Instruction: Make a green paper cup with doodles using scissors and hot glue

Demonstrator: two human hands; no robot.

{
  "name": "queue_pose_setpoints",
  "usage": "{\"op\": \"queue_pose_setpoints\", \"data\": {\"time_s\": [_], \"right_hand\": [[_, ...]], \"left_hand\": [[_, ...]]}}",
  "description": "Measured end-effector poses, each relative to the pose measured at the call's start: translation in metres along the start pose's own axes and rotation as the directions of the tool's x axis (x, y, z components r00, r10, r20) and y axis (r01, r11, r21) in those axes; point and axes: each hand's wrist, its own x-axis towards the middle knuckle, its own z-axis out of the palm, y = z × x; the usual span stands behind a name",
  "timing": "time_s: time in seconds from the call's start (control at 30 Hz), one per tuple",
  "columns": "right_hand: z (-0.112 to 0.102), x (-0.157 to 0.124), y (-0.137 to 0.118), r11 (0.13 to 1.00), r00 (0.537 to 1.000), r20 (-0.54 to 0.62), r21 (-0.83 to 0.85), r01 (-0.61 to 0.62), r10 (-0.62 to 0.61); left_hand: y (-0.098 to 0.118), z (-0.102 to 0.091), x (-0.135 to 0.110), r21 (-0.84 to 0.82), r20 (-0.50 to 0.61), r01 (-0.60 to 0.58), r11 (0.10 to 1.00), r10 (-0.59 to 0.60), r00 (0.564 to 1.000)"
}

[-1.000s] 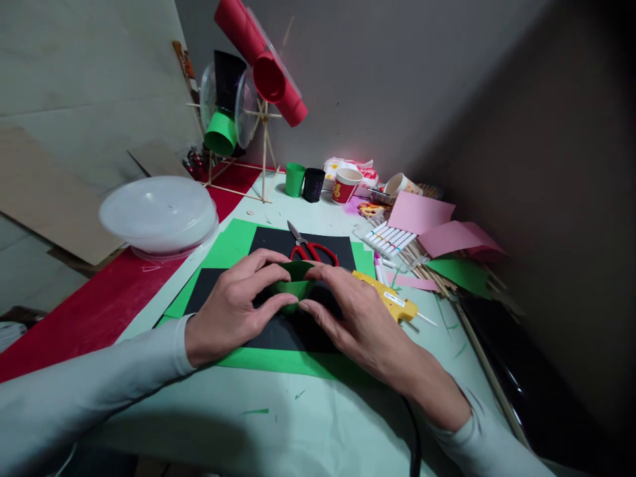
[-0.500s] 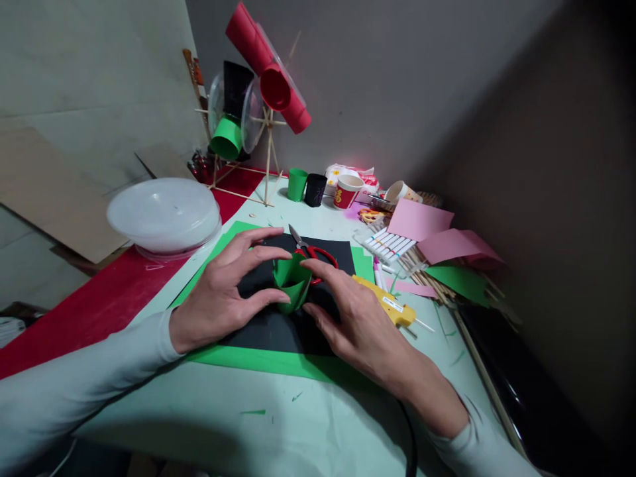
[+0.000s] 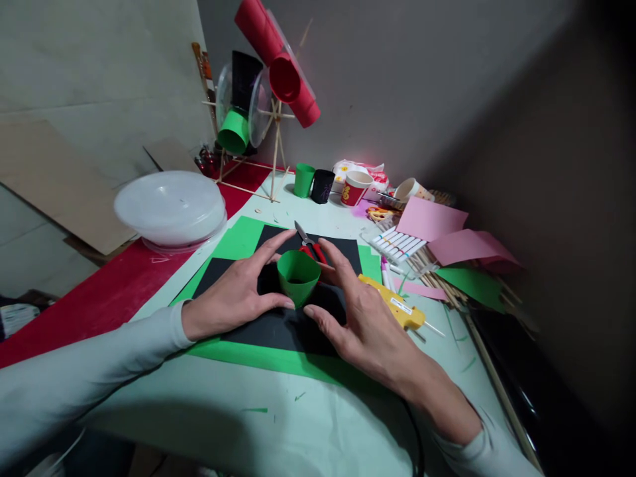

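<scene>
A small green paper cup (image 3: 297, 276), rolled into a cone shape with its mouth up, stands on black paper (image 3: 283, 328) that lies over a green sheet (image 3: 278, 361). My left hand (image 3: 236, 295) cups it from the left, thumb touching its base and fingers stretched along its far side. From the right, my right hand (image 3: 365, 321) does the same, thumb near the base, fingers spread behind the cup. Both hands steady the cup loosely rather than clench it.
Red-handled scissors (image 3: 309, 246) lie just behind the cup. A yellow glue gun (image 3: 395, 305) rests to the right, its black cord running toward me. Markers (image 3: 397, 244), pink paper (image 3: 432, 218), sticks, small cups (image 3: 322, 184), a white lidded bowl (image 3: 171, 207) and a stick-and-cup wheel model (image 3: 263, 93) surround the sheets.
The green paper went from squashed flat between my fingers to a round, open, upright cup. My fingers have spread apart around it.
</scene>
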Motion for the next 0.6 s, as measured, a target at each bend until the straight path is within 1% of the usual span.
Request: {"op": "queue_pose_setpoints", "data": {"time_s": [0.07, 0.13, 0.23, 0.33, 0.4, 0.5, 0.6], "right_hand": [[0.0005, -0.0009, -0.001, 1.0, 1.0, 0.002, -0.008, 0.016, -0.016], [0.0006, -0.0008, -0.0018, 1.0, 1.0, 0.008, -0.012, 0.025, -0.025], [0.0007, 0.0004, -0.0023, 1.0, 0.999, 0.045, -0.007, -0.001, 0.001], [0.0007, 0.001, -0.0025, 0.999, 0.996, 0.078, 0.0, -0.04, 0.04], [0.0007, 0.0008, -0.0028, 0.999, 0.996, 0.08, 0.009, -0.046, 0.045], [0.001, 0.0008, -0.0023, 0.999, 0.995, 0.09, -0.017, -0.046, 0.048], [0.0004, 0.0015, 0.0007, 0.996, 0.989, 0.135, -0.068, -0.06, 0.069]], "left_hand": [[-0.0003, 0.001, -0.0002, 0.044, 0.003, -0.025, 0.999, 0.024, 1.0], [0.0002, 0.0019, -0.0008, 0.111, 0.035, -0.054, 0.992, 0.05, 0.998], [0.002, 0.003, -0.0016, 0.181, 0.087, -0.06, 0.982, 0.045, 0.995], [0.0037, 0.003, -0.0027, 0.186, 0.074, -0.038, 0.982, 0.025, 0.997], [0.0037, 0.0026, -0.0037, 0.178, 0.068, -0.035, 0.983, 0.024, 0.997], [0.0018, 0.0027, -0.0044, 0.174, 0.105, -0.031, 0.984, 0.013, 0.994], [0.0003, 0.0036, -0.0038, 0.149, 0.138, -0.009, 0.989, -0.012, 0.99]]}}
